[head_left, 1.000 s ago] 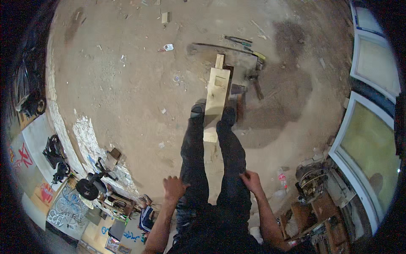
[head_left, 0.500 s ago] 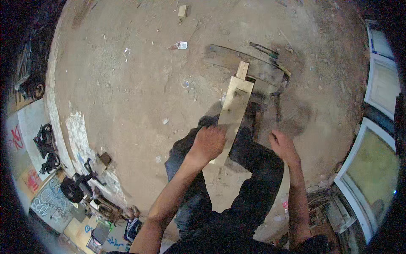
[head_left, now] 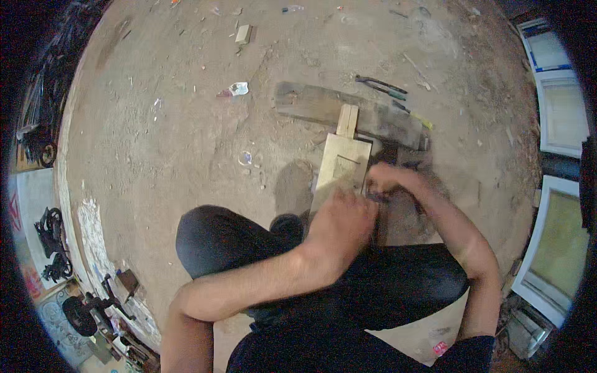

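A pale wooden board (head_left: 342,146), marked with a rectangle near its top, lies between my bent legs, with a short wooden piece (head_left: 347,121) extending from its far end over a weathered dark plank (head_left: 308,99). My left hand (head_left: 348,217), blurred, reaches over the lower part of the board; its fingers are too smeared to read. My right hand (head_left: 388,180) is closed at the board's right edge around something dark that I cannot make out. Beyond the plank lie pliers (head_left: 379,84) and a yellow-handled tool (head_left: 416,118).
Framed window panels (head_left: 547,248) stand along the right. Bike parts (head_left: 81,314) and painted boards (head_left: 34,183) line the left side. A small wood block (head_left: 243,34) and scraps, including a crumpled wrapper (head_left: 238,88), are scattered on the dirty floor (head_left: 168,149).
My legs have folded from outstretched to bent and spread low. Both hands have moved from beside my thighs forward to the pale board, the right one now closed at its edge.
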{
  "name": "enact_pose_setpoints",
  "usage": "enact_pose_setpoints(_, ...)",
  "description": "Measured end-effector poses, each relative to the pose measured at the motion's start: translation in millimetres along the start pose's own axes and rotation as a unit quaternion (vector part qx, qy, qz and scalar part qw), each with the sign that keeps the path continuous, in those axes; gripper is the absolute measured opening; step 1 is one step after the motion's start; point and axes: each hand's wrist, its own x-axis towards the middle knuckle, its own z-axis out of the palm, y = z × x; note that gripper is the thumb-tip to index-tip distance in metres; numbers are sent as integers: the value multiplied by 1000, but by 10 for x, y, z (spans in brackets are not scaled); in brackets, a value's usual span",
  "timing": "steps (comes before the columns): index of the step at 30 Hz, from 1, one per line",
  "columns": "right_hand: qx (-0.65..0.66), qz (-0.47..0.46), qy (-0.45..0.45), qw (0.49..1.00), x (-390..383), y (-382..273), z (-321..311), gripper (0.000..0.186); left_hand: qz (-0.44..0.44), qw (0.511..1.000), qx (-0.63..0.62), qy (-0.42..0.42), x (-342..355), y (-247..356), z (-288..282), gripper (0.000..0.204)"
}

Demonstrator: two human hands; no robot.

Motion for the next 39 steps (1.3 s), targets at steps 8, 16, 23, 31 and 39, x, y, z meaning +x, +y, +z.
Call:
enact_pose_setpoints(8,-7,-13,108,994,-160,137,160,15,-47,996,81,-5,-236,197,610,19)
enact_pose_setpoints(16,-9,51,32,998,-82,-286,216,13,55,995,-18,-80,-712,580,252,52)
enact_pose_setpoints(23,-125,3,79,989,74,-204,203,15,16,993,80,-85,-734,537,279,55)
enact_pose_setpoints(31,-173,87,11,981,-21,-401,337,20,32,995,76,-62,-655,573,361,53)
enact_pose_setpoints(39,-6,9,114,993,-315,37,1038,31,73,994,73,33,-511,721,213,39)
